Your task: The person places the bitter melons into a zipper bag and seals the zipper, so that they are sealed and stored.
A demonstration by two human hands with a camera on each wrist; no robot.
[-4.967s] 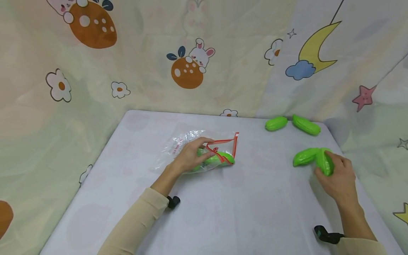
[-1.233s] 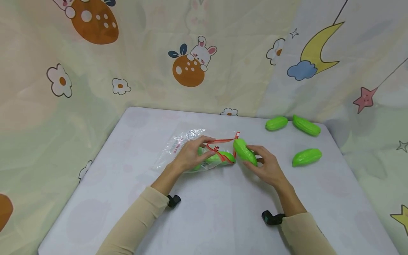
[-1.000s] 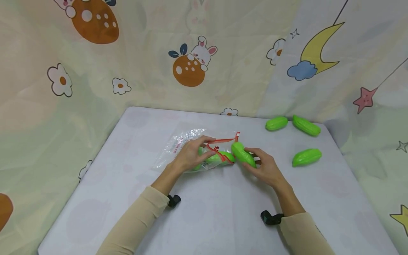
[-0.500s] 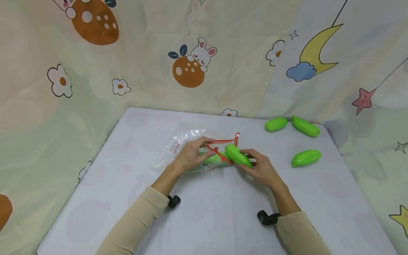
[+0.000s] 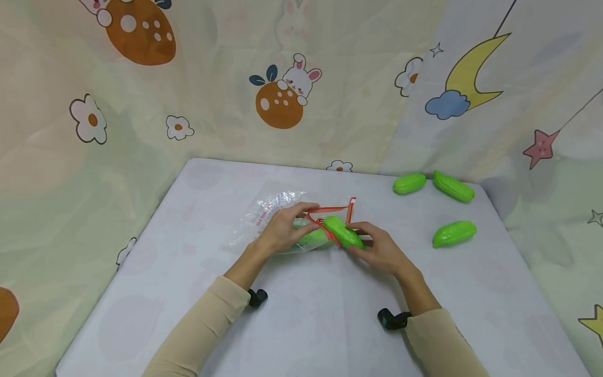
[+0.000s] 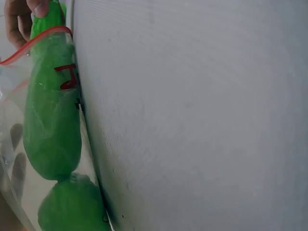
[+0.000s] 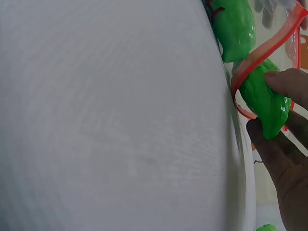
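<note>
A clear zip bag [image 5: 252,222] with a red-edged mouth lies on the table, its opening facing right. My left hand [image 5: 279,230] pinches the bag's upper edge between thumb and fingers and keeps the mouth parted. Green toy cucumbers lie inside; the left wrist view shows one toy cucumber [image 6: 53,120] end to end with another toy cucumber [image 6: 72,207]. My right hand [image 5: 381,252] grips a further green toy cucumber [image 5: 346,234] by its near end. That cucumber's far end sits within the red mouth [image 7: 255,60], just behind the bagged one.
Three loose toy cucumbers lie to the right: one cucumber [image 5: 454,233] nearer, plus a shorter cucumber [image 5: 409,184] and a longer cucumber [image 5: 454,186] by the back edge. A patterned cloth [image 5: 348,104] hangs behind the white table [image 5: 188,314].
My right hand picked a toy cucumber from the pair at the right, carried it left to the bag and moved its tip into the mouth. My left hand stayed on the bag.
</note>
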